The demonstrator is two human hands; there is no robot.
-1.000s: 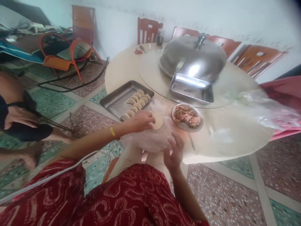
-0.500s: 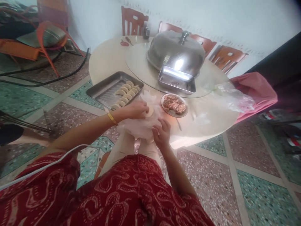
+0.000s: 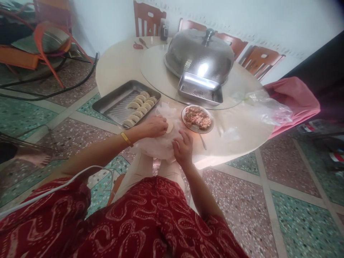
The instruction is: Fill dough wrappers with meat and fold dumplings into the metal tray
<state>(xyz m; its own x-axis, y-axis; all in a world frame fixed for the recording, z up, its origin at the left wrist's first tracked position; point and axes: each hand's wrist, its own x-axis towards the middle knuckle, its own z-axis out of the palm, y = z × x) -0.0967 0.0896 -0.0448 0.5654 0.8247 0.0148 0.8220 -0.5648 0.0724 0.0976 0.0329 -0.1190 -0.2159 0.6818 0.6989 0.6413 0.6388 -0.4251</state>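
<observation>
My left hand [image 3: 155, 126] rests on a thin plastic bag [image 3: 163, 143] at the round table's near edge, fingertips on a round dough wrapper [image 3: 169, 127] inside it. My right hand [image 3: 184, 148] presses the bag's right side, fingers spread. Just right of the hands stands a plate of minced meat filling [image 3: 197, 117] with a spoon handle [image 3: 202, 141] beside it. To the left, a metal tray [image 3: 113, 104] carries several folded dumplings [image 3: 139, 106].
A steel domed cover [image 3: 199, 53] and a second metal tray [image 3: 200, 89] sit on the glass turntable [image 3: 156, 70]. Crumpled clear plastic [image 3: 266, 107] and a pink cloth [image 3: 294, 102] lie at the right. Wooden chairs [image 3: 146, 18] line the wall. Scissors [image 3: 137, 45] lie far back.
The view swung right and dropped a person at the left out of sight. My right hand rose from the table edge onto the bag; my left hand stayed on the wrapper.
</observation>
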